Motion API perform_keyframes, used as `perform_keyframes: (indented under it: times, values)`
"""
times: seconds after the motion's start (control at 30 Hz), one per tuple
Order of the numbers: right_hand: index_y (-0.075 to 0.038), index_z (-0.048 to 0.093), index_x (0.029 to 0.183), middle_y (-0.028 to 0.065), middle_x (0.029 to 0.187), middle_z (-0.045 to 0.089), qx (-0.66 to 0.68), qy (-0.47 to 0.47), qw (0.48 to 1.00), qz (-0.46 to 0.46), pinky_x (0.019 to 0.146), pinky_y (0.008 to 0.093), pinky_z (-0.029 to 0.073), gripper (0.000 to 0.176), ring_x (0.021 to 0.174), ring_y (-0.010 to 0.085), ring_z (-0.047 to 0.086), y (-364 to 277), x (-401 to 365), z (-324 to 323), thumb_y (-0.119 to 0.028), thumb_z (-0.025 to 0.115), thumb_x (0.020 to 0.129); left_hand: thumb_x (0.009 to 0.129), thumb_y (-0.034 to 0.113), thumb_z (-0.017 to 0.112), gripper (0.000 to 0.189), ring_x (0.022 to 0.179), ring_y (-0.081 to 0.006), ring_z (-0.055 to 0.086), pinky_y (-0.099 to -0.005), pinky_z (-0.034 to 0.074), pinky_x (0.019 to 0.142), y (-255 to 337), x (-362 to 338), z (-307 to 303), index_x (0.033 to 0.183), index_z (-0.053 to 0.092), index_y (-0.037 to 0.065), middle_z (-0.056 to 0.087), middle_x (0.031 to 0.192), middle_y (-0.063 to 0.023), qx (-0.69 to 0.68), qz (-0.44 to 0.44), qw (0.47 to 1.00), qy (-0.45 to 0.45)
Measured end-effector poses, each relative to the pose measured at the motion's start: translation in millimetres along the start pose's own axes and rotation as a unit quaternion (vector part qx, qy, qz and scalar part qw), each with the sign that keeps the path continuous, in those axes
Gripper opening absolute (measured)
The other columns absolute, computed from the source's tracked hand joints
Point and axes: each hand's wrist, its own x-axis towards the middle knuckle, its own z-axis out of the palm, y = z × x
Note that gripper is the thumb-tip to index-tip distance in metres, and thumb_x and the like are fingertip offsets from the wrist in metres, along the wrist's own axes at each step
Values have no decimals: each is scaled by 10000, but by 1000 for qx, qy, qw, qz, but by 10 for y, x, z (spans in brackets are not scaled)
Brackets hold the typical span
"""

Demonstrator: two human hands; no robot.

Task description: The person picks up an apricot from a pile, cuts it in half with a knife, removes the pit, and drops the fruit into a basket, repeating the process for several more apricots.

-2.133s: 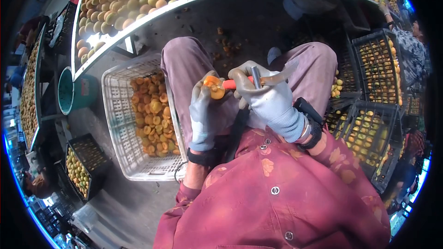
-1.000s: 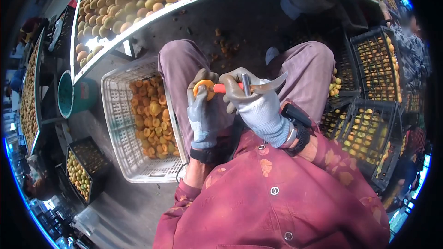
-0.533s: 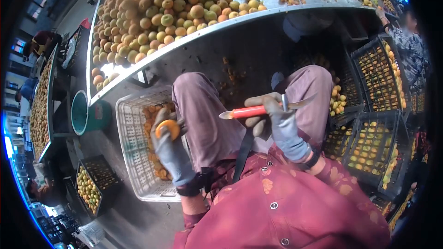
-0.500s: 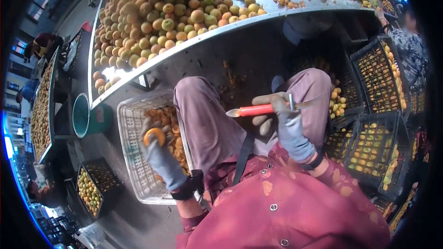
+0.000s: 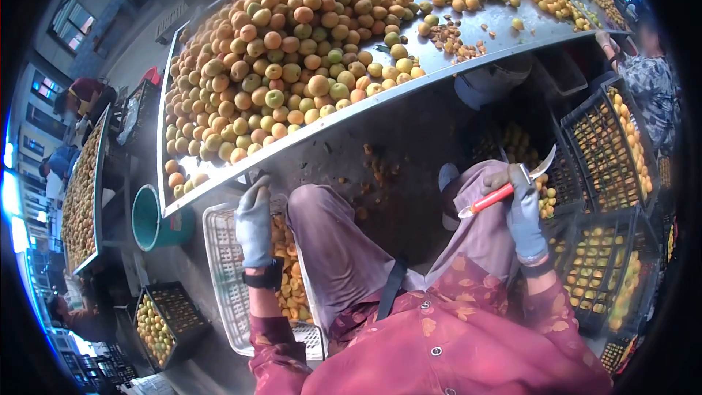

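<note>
My left hand [image 5: 254, 223], in a grey-blue glove with darker fingertips, is just below the table edge, over the upper side of a white plastic basket [image 5: 232, 307]. Its fingers point up toward the table, and no fruit shows in them. Orange apricot halves [image 5: 289, 278] fill the basket. Closed around a red-handled knife [image 5: 493, 197], my right hand [image 5: 518, 201] is above my right knee. A curved metal blade sticks out past the fingers, and a pale scoop-like tip shows at the handle's other end. Whole apricots [image 5: 274, 73] are heaped on the metal-edged table ahead.
Black crates of fruit [image 5: 592, 263] stand at my right, with another crate [image 5: 157, 325] at lower left. A green bucket [image 5: 150, 219] is beside the basket. Scraps lie on the floor under the table [image 5: 322, 121]. Other people work at the far side, left and right.
My left hand has moved up from the basket toward the table edge; the orange apricot piece is gone from it. My right hand has shifted right with the knife, its blade now tilted upward.
</note>
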Motion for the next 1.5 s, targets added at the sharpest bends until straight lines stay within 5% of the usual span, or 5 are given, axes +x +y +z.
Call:
perform_keyframes:
  times: [0.23, 0.53, 0.77, 1.17, 1.5]
  values:
    - [17, 546, 738, 100, 624, 581, 18, -22, 996, 89, 477, 289, 512, 323, 479, 185, 582, 354, -118, -74, -227, 517, 947, 880, 211, 602, 279, 894, -299, 673, -362, 519, 784, 680, 1123, 684, 1120, 678, 92, 682, 1000, -159, 132, 254, 958, -27]
    - [14, 563, 759, 106, 641, 598, 30, -29, 996, 81, 463, 286, 505, 334, 488, 182, 590, 333, -8, -71, -269, 554, 936, 797, 433, 653, 585, 1045, -315, 638, -399, 494, 880, 804, 2013, 1559, 1258, 584, 79, 671, 1101, -179, 375, 62, 914, -141]
    - [38, 616, 939, 75, 633, 600, 121, -16, 969, 214, 450, 246, 473, 218, 486, 152, 567, 242, -18, -85, -177, 583, 932, 860, 54, 661, 443, 1007, -112, 579, -239, 472, 880, 912, 1558, 1130, 1291, 565, 62, 624, 1150, -31, -142, 86, 968, -187]
    - [-88, 660, 1112, -35, 650, 541, -48, -211, 957, 192, 512, 182, 417, 257, 549, 25, 497, -105, -442, 277, -261, 526, 978, 776, -109, 674, 647, 1122, -141, 565, -252, 505, 929, 1031, -296, 781, 1371, 445, -1, 551, 1306, -95, -394, 52, 895, -204]
    - [-46, 655, 1076, 80, 811, 684, -140, -275, 942, -131, 568, 253, 479, 189, 641, 134, 633, -443, -598, 572, -156, 591, 937, 721, -126, 644, 765, 1063, -127, 543, -249, 479, 924, 1098, -915, 704, 1426, 380, 8, 484, 1347, -78, -364, 35, 892, -267]
